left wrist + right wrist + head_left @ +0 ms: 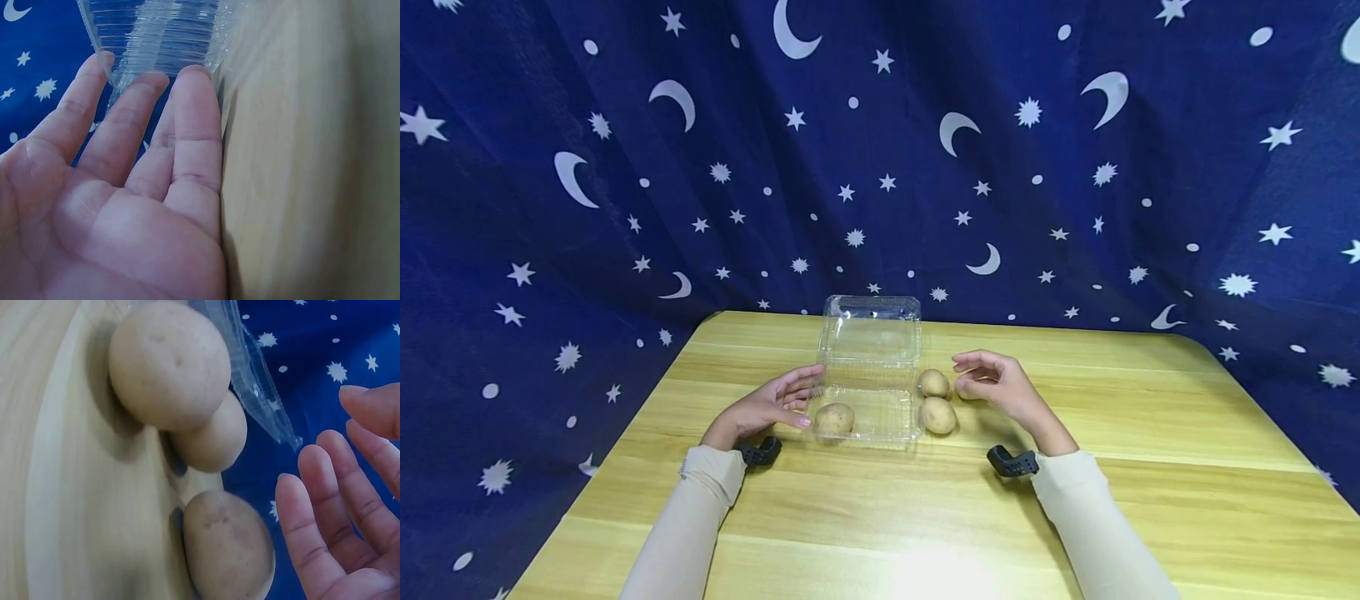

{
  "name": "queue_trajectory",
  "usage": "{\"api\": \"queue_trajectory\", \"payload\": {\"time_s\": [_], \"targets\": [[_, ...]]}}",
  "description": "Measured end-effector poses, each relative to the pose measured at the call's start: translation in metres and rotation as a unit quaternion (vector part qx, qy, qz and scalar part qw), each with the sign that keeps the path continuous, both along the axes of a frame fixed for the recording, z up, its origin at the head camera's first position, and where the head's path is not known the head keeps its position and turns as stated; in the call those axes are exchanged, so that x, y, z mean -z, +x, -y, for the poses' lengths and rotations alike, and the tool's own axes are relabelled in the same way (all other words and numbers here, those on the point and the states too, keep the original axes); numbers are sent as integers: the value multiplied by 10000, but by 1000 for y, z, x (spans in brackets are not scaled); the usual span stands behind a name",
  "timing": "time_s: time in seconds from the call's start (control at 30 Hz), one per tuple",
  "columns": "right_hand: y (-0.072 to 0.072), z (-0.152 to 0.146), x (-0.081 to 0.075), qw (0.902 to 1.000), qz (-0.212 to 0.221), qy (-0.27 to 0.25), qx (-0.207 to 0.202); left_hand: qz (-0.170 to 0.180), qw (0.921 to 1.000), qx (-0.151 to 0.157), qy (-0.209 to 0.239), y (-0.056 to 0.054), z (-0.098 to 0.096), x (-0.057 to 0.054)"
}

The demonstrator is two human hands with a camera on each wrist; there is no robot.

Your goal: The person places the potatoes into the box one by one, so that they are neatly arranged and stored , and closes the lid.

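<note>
A clear plastic container [883,414] lies unfolded on the wooden table [857,517], its lid [871,335] on the far side and one potato [834,420] in the near left corner of its tray. The left hand [767,407] is at the container's left side, fingers extended and spread, holding nothing — whether the fingertips touch the ridged wall, I cannot tell. Just beside the tray's right wall sit a far potato [934,383] and a near potato [939,416]. Right of them, the right hand [1000,386] is relaxed and empty — fingers apart, close to a third loose potato [228,547].
</note>
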State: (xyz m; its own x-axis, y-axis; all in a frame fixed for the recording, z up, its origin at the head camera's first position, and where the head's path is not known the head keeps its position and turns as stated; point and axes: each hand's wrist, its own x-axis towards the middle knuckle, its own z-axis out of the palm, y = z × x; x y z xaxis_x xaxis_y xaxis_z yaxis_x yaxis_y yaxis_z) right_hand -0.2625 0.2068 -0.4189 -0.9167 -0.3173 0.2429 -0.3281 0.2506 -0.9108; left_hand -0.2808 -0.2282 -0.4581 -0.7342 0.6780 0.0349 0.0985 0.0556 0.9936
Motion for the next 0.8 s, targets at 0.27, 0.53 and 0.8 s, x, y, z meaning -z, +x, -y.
{"api": "queue_trajectory", "payload": {"time_s": [0.27,0.53,0.8], "targets": [[-3,-7,3,9978,-417,-93,506,23,10000,10,19,1,0,-2],[-4,-14,6,9938,-339,-297,1013,31,10000,-33,-18,1,-1,-2],[-8,-19,15,9911,-219,-83,1309,17,10000,-57,-49,1,-1,-2]]}}
